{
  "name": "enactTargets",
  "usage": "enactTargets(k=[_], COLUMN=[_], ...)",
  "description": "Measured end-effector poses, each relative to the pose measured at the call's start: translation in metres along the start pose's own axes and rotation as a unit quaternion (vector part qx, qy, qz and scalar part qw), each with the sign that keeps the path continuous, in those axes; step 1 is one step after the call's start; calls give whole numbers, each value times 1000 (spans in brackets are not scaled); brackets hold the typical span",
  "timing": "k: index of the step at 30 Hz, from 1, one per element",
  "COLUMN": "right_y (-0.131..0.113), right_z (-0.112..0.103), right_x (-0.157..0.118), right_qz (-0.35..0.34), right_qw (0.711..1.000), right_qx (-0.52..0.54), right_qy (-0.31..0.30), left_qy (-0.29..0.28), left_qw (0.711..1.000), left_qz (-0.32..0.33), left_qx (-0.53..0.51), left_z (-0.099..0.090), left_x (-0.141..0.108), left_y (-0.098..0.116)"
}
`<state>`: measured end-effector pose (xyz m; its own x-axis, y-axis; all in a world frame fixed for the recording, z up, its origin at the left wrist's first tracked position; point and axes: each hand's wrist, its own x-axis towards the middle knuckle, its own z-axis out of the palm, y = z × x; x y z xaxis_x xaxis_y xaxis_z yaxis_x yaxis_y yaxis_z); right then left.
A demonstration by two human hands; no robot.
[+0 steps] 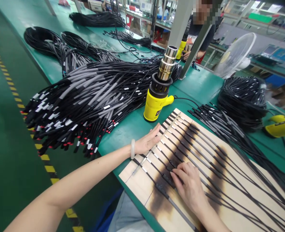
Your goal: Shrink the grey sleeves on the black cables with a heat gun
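Observation:
My left hand [147, 141] lies with stretched fingers along the upper left of a scorched wooden board [137, 190], over the ends of several black cables there. A clear strip [138, 169] runs across these cable ends. My right hand [189, 183] is closed, thumb and fingertips pinching a black cable [169, 168] over the darker burnt band; the exact grip is partly hidden. The cables lie side by side across the board, with white labels near their ends and grey sleeves further along. A yellow heat gun [156, 103] stands nozzle up just beyond the board.
A large bundle of black cables [91, 96] with grey sleeves overhangs the green table [190, 85] at left. Coiled cables [241, 100] and another yellow heat gun [283, 125] lie at right. A white fan [237, 53] and a co-worker [202, 35] are behind a metal post.

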<state>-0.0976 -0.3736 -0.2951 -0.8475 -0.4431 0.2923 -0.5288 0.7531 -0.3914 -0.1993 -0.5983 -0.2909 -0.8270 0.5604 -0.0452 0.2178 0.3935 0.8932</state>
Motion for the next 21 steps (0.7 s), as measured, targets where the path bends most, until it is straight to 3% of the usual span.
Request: enactTargets(k=[7, 13, 21], right_y=[0, -10, -21], right_z=[-1, -6, -1], right_x=[-1, -7, -6], right_qz=[-3, -20, -15], right_qw=[1000, 999, 999], right_qx=[1, 27, 35], right_qy=[8, 19, -8], left_qy=[-2, 12, -4], left_qw=[1000, 1000, 1000], left_qz=[-4, -11, 0], left_qx=[4, -16, -24], left_z=[-4, -12, 2], left_x=[-1, -21, -36], left_y=[4, 5, 9])
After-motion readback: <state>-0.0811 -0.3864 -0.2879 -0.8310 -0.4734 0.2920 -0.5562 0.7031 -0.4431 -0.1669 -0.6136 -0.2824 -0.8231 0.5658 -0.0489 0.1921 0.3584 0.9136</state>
